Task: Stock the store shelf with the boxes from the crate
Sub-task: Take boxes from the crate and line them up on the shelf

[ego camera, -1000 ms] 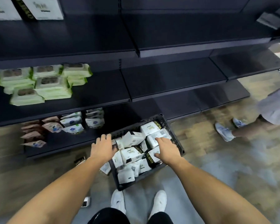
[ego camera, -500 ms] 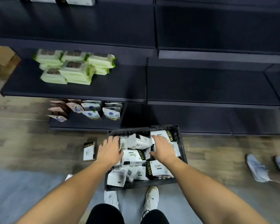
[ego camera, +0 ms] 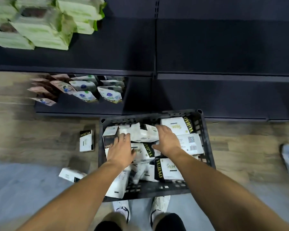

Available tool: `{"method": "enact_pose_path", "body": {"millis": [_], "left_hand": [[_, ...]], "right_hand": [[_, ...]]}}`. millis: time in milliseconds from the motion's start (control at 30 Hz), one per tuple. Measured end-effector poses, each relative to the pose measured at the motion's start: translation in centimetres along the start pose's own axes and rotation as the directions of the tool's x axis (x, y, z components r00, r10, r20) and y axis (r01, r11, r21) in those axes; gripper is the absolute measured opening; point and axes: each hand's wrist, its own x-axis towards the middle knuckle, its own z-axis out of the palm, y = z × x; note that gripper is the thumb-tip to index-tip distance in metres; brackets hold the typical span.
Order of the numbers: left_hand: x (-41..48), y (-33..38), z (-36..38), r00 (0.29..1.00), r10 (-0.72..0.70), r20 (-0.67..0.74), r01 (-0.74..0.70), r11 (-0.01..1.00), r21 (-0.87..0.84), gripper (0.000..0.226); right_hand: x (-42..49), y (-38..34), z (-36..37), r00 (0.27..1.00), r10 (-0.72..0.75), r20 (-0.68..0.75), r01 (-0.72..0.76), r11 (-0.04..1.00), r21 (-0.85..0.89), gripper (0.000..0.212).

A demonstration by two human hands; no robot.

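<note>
Both the left hand [ego camera: 122,150] and the right hand [ego camera: 167,140] have reached further into the black plastic crate [ego camera: 207,147], fingers straight and loosely spread, resting on its heaped white cardboard boxes [ego camera: 171,170] with black-and-gold edges. Beyond stands the dark metal shelf [ego camera: 223,47].

Green packs [ego camera: 40,32] lie stacked beyond white and brown pouches [ego camera: 83,95].

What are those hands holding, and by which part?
Nothing yet. The left hand and right hand rest with fairly straight fingers on top of the boxes in the crate.
</note>
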Motion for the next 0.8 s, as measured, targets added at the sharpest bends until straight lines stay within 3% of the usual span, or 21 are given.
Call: {"method": "enact_pose_path", "body": {"millis": [133, 200, 267, 367, 433, 567, 800], "left_hand": [[1.7, -0.6, 2.4, 1.0, 0.006, -0.019, -0.007, 0.999, -0.048, 0.068], [1.9, -0.9, 3.2, 1.0, 0.015, -0.025, -0.017, 0.998, -0.063, 0.068], [2.0, -1.3, 3.8, 0.999, 0.03, -0.036, -0.033, 0.997, -0.071, 0.066], [1.4, -1.6, 3.7, 0.998, 0.039, -0.052, -0.043, 0.996, -0.076, 0.062], [0.7, -2.1, 3.1, 0.998, 0.031, -0.045, -0.035, 0.997, -0.069, 0.062], [-1.8, -3.3, 0.3, 0.999, 0.022, -0.036, -0.023, 0.999, -0.045, 0.06], [-7.7, -4.6, -7.8, 1.0, -0.013, 0.016, 0.012, 0.999, 0.049, 0.055]], "right_hand": [[3.0, 0.4, 2.7, 1.0, -0.015, -0.002, 0.015, 0.999, -0.036, 0.1], [4.0, 0.3, 3.9, 1.0, 0.0, -0.003, -0.001, 0.99, -0.142, 0.1], [4.6, -0.1, 4.8, 0.998, 0.027, -0.05, -0.038, 0.973, -0.227, 0.093], [4.6, -1.0, 5.0, 0.992, 0.039, -0.12, -0.062, 0.978, -0.198, 0.074], [3.9, -1.6, 4.5, 0.992, 0.013, -0.126, -0.035, 0.984, -0.175, 0.073], [0.7, -3.1, 1.9, 0.994, -0.034, -0.104, 0.022, 0.994, -0.111, 0.073], [-8.4, -7.4, -6.5, 0.982, -0.098, -0.16, 0.063, 0.976, -0.208, 0.064]]}}
